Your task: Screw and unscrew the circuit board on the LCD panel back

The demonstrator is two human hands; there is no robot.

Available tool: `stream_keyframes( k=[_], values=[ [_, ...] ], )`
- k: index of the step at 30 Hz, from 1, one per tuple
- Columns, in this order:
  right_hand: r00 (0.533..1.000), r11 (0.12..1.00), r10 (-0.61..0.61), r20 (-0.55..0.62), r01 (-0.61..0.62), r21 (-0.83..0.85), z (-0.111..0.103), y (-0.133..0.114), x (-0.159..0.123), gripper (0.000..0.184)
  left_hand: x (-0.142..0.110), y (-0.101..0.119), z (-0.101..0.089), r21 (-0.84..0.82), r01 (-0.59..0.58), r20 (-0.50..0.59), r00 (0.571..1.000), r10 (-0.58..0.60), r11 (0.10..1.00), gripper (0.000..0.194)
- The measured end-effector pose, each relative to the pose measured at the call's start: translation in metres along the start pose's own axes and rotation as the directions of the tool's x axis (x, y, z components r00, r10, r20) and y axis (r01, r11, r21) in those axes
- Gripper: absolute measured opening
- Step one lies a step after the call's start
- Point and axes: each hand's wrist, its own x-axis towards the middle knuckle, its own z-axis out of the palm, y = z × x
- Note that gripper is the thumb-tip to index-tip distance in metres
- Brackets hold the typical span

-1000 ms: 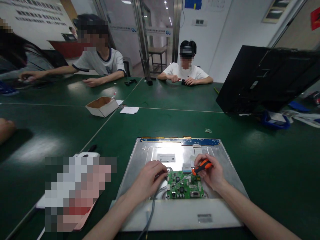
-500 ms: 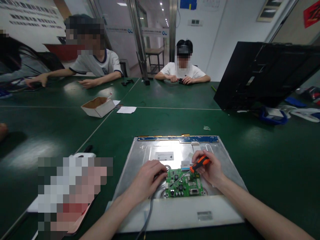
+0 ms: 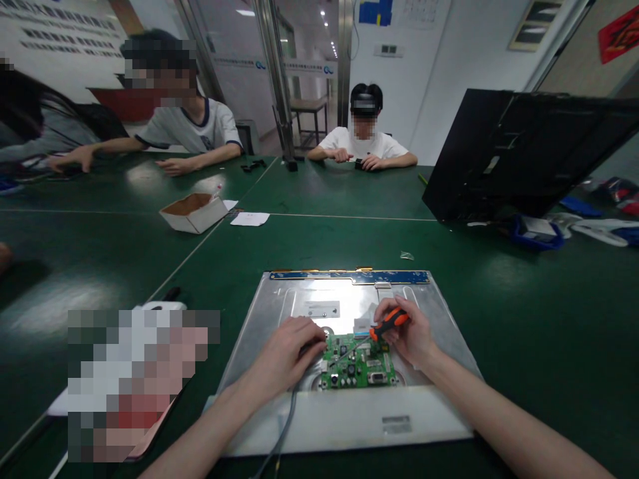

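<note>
My right hand is closed around the orange and black handle of a screwdriver. The shaft slants down to the left, and its tip is over the left part of a green circuit board. My left hand is curled at the board's left edge, thumb and fingers bent together. A grey cable runs up into this hand; its upper end is hidden. The board lies on the metal back of a display panel, above a whitish strip along the near edge.
A blurred-out pinkish object lies left of the panel. Beyond are an open cardboard box, a paper slip and a scrap of clear film. A large black casing stands right, beside a blue tray. Several people sit around the table.
The view has shifted slightly, so the panel, board and hands appear a little further left. Both hands keep about the same pose, and the screwdriver tip stays over the board's left part.
</note>
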Motion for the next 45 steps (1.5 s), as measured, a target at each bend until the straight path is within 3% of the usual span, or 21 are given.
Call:
stream_keyframes(
  k=[13,31,39,45],
  values=[
    [1.000,1.000,0.015,-0.007,-0.015,0.000,0.000,0.000,0.001,0.044,0.001,0.007,-0.006,0.053,-0.035,-0.018,0.999,0.036,0.998,0.013],
    [1.000,1.000,-0.019,0.023,0.019,-0.020,-0.002,0.001,0.000,0.044,0.002,0.005,-0.002,-0.085,0.140,-0.077,0.986,-0.146,0.987,0.013],
    [0.999,0.999,-0.008,0.039,0.010,-0.037,-0.002,0.001,0.001,0.046,0.018,0.014,-0.001,-0.083,0.067,-0.070,0.995,-0.073,0.994,0.011],
    [0.999,0.999,-0.004,0.054,0.006,-0.033,-0.004,0.002,0.002,0.046,0.011,0.009,-0.001,-0.101,0.056,-0.044,0.997,-0.061,0.993,0.011]
  ],
)
